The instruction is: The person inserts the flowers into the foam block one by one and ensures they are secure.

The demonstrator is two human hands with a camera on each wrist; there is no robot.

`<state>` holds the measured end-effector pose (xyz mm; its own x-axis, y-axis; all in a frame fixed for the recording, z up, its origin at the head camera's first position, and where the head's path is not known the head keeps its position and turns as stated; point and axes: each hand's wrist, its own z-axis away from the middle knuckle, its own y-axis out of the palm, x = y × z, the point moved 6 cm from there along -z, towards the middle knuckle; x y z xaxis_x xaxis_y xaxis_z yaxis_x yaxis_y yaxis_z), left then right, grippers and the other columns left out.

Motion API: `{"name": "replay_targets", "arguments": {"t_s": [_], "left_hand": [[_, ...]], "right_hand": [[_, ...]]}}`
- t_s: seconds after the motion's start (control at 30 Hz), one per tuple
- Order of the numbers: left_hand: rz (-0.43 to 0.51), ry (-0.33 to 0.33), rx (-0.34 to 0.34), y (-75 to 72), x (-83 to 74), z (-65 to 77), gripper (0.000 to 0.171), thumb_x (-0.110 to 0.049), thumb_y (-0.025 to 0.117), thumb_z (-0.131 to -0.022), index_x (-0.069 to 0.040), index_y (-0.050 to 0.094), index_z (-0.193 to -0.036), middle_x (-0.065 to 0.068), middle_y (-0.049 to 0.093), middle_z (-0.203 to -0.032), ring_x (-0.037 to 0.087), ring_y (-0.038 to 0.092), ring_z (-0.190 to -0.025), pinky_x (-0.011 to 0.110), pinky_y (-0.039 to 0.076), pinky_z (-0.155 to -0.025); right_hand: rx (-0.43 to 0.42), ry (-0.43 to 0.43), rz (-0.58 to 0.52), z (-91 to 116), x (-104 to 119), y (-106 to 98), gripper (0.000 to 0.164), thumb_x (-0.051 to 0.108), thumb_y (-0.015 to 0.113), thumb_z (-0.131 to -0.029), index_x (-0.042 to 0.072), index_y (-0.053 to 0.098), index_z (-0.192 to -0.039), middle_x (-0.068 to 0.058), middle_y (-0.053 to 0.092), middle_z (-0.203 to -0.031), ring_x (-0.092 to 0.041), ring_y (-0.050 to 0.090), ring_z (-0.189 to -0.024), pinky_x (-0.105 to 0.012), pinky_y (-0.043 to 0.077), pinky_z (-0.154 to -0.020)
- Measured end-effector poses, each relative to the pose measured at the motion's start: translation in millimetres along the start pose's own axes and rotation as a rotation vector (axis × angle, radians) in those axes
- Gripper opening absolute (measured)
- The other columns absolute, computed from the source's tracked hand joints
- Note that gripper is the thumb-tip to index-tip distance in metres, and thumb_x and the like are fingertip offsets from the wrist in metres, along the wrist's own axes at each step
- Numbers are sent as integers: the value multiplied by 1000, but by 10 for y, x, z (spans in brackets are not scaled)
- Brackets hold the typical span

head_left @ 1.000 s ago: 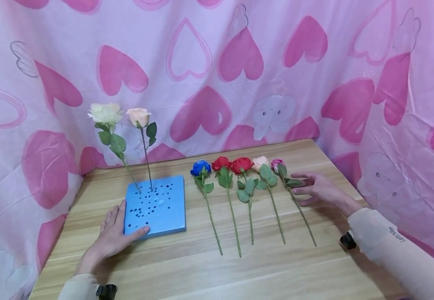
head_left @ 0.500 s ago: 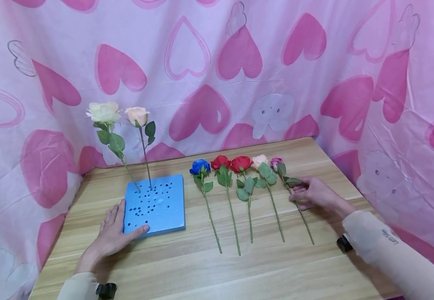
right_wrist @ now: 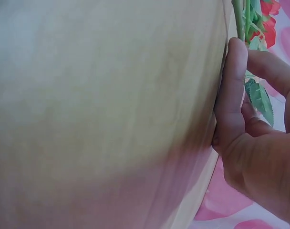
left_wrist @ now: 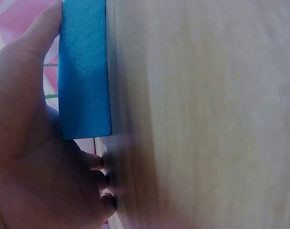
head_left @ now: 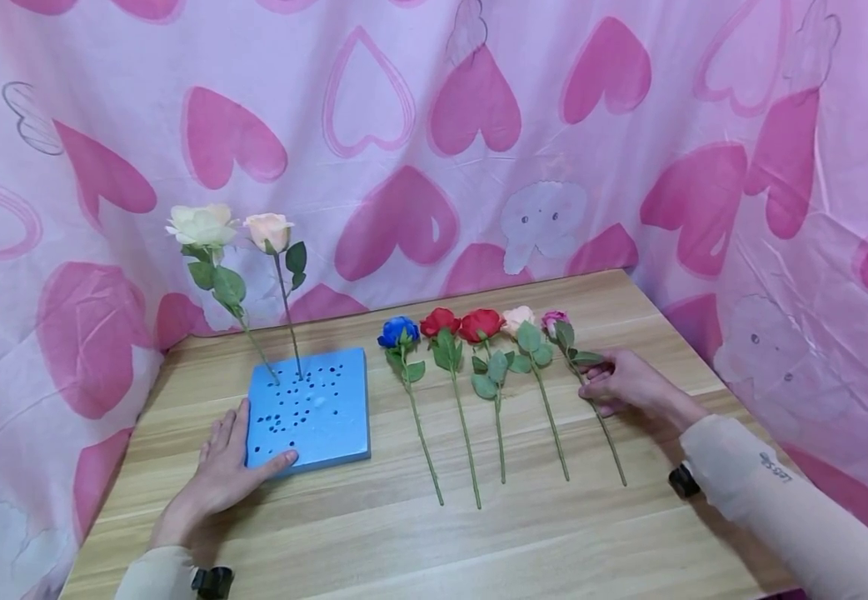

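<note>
My left hand (head_left: pixel 220 471) rests against the left side of a blue foam block (head_left: pixel 344 421), fingers stretched along the table and thumb over the block's front corner. Small holes dot the block's top. A white rose (head_left: pixel 202 225) and a pale pink rose (head_left: pixel 269 232) stand upright in it near the back. On the right, my right hand (head_left: pixel 640 385) pinches the stem of a purple-pink rose (head_left: pixel 556 322), which lies on the table. In the right wrist view, the fingers (right_wrist: pixel 233 86) lie close to the tabletop beside a green stem (right_wrist: pixel 238 19).
Left of the purple-pink rose lie a blue rose (head_left: pixel 400 332), two red roses (head_left: pixel 482 325) and a pale pink one (head_left: pixel 519 320), stems toward the front. A heart-patterned curtain (head_left: pixel 404 100) hangs behind the wooden table (head_left: pixel 404 558).
My right hand has moved in from beside the purple-pink rose and its fingers have closed on the stem. My left hand stays at the block. The view has shifted slightly.
</note>
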<state>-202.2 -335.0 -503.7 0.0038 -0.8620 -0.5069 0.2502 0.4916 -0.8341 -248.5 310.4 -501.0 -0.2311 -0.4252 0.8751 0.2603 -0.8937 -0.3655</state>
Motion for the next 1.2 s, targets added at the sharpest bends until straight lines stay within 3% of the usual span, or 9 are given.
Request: {"name": "replay_targets", "arguments": {"t_s": [0.53,0.67,0.83,1.03,1.2], "left_hand": [[-2,9,-7,-16,-21,18,135,-68,74,-98,0,-14,-175,45,-9,-176,70,-11,-161,87,-3,-124],[2,-3,1,-4,-25,20,135,-69,73,-97,0,-13,-175,44,-9,-177,69,-11,-161,87,-4,-125],[4,-1,-6,-2,-30,22,136,-69,74,-97,0,-13,-175,44,-8,-177,69,-10,-161,87,-3,-124],[10,-3,-6,-2,-30,18,136,-69,74,-97,0,-14,-175,44,-9,-177,69,-11,-161,87,-4,-125],[12,-6,-6,-1,-26,24,136,-69,74,-97,0,-14,-175,44,-9,-177,69,-11,-161,87,-3,-125]], "right_hand": [[21,38,-54,-51,-5,-48,44,5,77,-104,-8,53,-139,-3,60,-105,-13,70,-83,-36,69,-72],[49,22,-83,-75,34,-101,46,6,72,-108,-8,46,-144,-3,63,-104,-14,73,-90,-36,70,-75],[66,-37,-87,-100,90,-150,51,4,68,-110,-12,40,-150,-15,74,-118,-19,79,-104,-43,71,-81],[50,-61,-131,-90,156,-176,62,3,67,-110,-10,34,-160,-23,78,-120,-27,81,-96,-46,71,-81],[3,-71,-118,-77,250,-200,70,6,74,-106,-5,35,-164,-14,77,-112,-23,80,-93,-43,70,-82]]}}
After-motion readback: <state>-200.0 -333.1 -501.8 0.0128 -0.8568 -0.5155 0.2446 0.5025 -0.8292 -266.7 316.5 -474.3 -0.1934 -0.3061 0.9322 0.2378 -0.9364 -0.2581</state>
